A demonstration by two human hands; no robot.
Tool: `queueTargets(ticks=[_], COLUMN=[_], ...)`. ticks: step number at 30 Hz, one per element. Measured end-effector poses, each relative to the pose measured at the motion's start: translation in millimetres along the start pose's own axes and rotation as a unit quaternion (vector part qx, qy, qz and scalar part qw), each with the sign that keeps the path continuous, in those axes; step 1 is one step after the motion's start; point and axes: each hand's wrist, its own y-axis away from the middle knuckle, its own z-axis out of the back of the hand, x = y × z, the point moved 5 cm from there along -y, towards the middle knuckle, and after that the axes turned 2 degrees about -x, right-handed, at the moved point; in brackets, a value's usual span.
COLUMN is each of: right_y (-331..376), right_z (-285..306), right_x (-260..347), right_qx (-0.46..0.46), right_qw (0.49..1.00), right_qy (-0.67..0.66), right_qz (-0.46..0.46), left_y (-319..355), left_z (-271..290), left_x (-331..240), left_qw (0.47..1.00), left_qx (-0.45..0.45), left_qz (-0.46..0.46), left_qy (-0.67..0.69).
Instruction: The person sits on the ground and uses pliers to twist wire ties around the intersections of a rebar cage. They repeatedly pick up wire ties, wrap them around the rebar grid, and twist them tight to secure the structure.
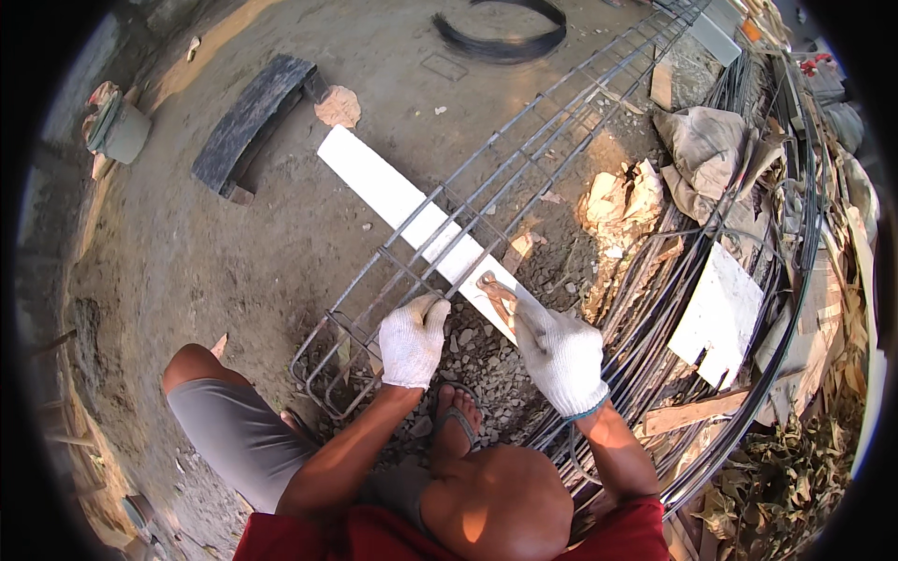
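A long cage of steel rebar (479, 176) with stirrups slants from near my knees to the far right. Under it a white board (382, 187) lies crosswise. My left hand (412, 343), in a white knit glove, is closed at the cage's near part, thumb and fingers pinched on a bar; any thin wire there is too small to see. My right hand (561, 360), gloved too, is closed around the handles of rusty pincers (496, 289). The pincers' jaws point away from me, over the white board. The right fingers partly hide the handles.
Bundled steel rods (645, 323) run along my right, beside crumpled paper sacks (703, 150) and a white broken panel (718, 313). Gravel (472, 348) lies by my foot. Farther off are a dark curved block (254, 122), a coil of black wire (500, 47) and a bucket (123, 133).
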Motion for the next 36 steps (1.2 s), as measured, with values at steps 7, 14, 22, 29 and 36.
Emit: queueTargets(ticks=[7,14,22,29,36], right_y=[-33,-84,-118,-109,-111], right_z=[-6,-41,-53,-62,-77], right_x=[12,26,58,64,36], right_qx=[0.008,0.093,0.237,0.246,0.232], right_qw=[0.985,0.947,0.904,0.897,0.937], right_qy=[0.125,0.148,0.198,0.188,0.104], right_qz=[0.120,0.269,0.296,0.316,0.238], left_y=[-2,-7,-11,-11,-11], left_z=[3,-9,-11,-10,-8], left_x=[-10,16,18,16,6], left_qw=[0.998,0.990,0.939,0.927,0.930], left_qx=[0.034,0.029,0.106,0.116,0.134], left_qz=[0.049,0.090,0.228,0.253,0.268], left_qy=[0.004,0.108,0.233,0.253,0.213])
